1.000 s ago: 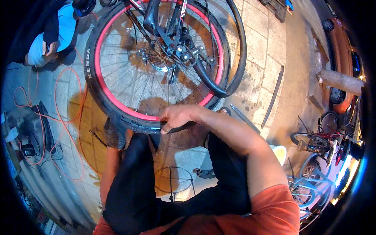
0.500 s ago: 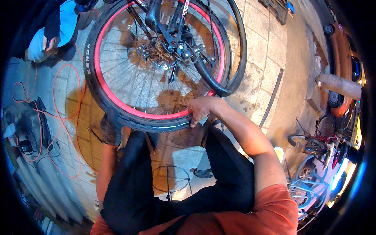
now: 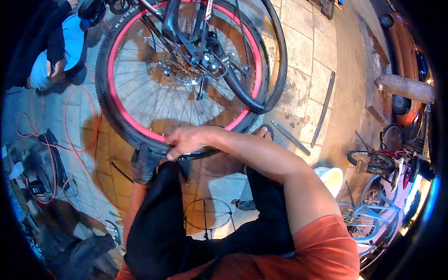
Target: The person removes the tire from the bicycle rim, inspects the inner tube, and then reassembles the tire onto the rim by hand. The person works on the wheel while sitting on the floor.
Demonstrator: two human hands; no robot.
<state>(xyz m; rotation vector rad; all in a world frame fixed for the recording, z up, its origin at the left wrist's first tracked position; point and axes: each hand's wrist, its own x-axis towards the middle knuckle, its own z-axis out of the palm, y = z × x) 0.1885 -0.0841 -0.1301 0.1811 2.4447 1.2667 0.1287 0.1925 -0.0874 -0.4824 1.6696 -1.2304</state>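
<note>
Over my feed, my right hand (image 3: 186,140) has its fingers curled around the near edge of the pink-rimmed, black-tyred bicycle wheel (image 3: 185,74); my dark-looking left hand (image 3: 142,163)'s grip I can't tell. The looped black rubber tube (image 3: 282,56) hangs outside at right: seemingly unfinished.

White lettering (image 3: 124,17) on black tire (image 3: 102,74), small lettering (image 3: 208,10) on frame tube (image 3: 203,29)

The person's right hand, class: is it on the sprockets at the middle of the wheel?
No, the right hand is at the near edge of the black tyre and red rim, apart from the sprockets.
</note>
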